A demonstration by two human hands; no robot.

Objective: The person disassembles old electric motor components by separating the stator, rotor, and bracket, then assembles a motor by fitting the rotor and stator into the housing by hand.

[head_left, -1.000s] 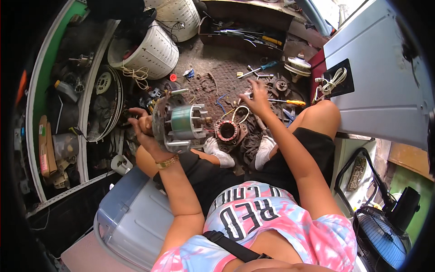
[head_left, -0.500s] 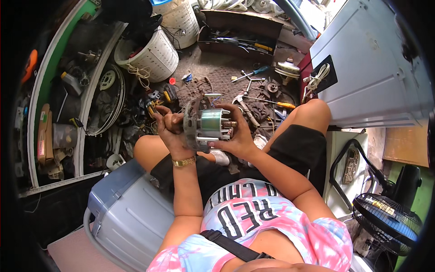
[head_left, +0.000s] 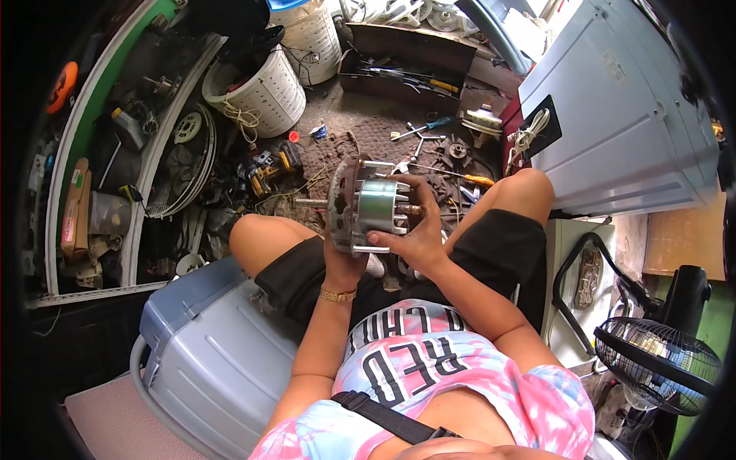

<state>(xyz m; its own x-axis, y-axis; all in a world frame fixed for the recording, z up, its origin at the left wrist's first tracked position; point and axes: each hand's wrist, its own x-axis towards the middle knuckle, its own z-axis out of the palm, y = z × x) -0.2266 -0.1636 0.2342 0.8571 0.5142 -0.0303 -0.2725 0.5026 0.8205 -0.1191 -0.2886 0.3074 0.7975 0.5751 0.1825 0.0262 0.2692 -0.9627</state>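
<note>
Between my hands, above my lap, is an electric motor rotor [head_left: 376, 205] with a greenish metal cylinder and pale fins. Attached to its left side is a round, rusty end plate [head_left: 343, 201] with holes and several silver posts, and a thin shaft [head_left: 309, 203] sticks out to the left. My left hand [head_left: 344, 265] supports the plate from below, its fingers mostly hidden behind the metal. On the other side, my right hand [head_left: 423, 230] grips the finned end, thumb at the lower post and fingers over the top.
Tools lie on the floor mat ahead, among them an orange-handled screwdriver [head_left: 477, 180] and a yellow drill [head_left: 264, 178]. A dark toolbox [head_left: 364, 80] and white baskets [head_left: 264, 100] stand beyond. Shelving [head_left: 146, 199] is at left; a grey appliance panel [head_left: 621, 130] and fan [head_left: 655, 360] at right.
The rotor has shifted slightly right, and its shaft now shows on the left. My left hand has moved from the shaft side to beneath the end plate; my right hand still grips the finned end.
</note>
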